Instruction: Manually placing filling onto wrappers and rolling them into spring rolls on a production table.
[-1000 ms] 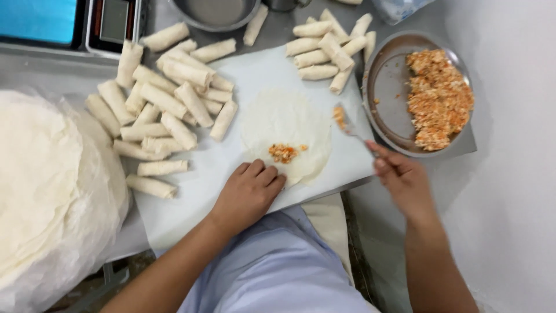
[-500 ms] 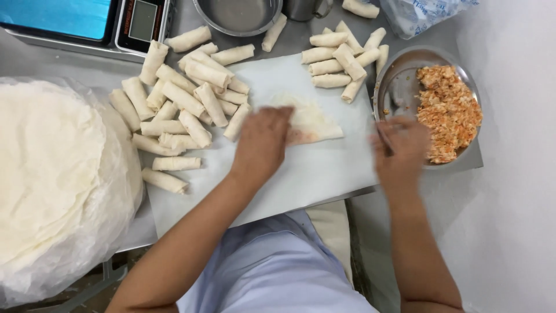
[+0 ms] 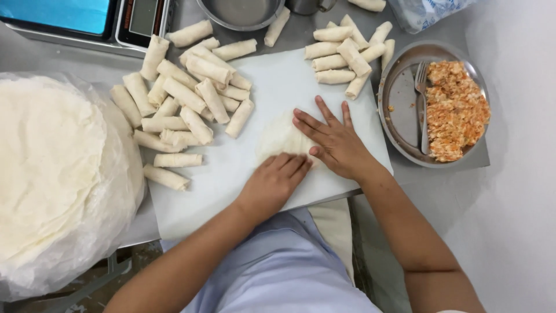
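Note:
A thin round wrapper [image 3: 277, 138] lies folded over its filling on the white cutting board [image 3: 278, 87]. My left hand [image 3: 275, 179] presses on the wrapper's near edge with fingers together. My right hand [image 3: 333, 139] lies flat on its right side, fingers spread. Both hands touch the wrapper. The filling inside is hidden. A metal plate [image 3: 399, 104] at the right holds orange shredded filling [image 3: 454, 110] and a fork [image 3: 421, 104].
Several finished rolls [image 3: 185, 98] are piled on the board's left, and more rolls [image 3: 347, 52] lie at the top right. A big stack of round wrappers [image 3: 52, 168] in plastic fills the left. A scale [image 3: 87, 17] and a metal bowl [image 3: 240, 11] stand at the back.
The fork has been laid down on the plate. The wrapper, open with filling a second ago, is folded over, and both hands now rest on it.

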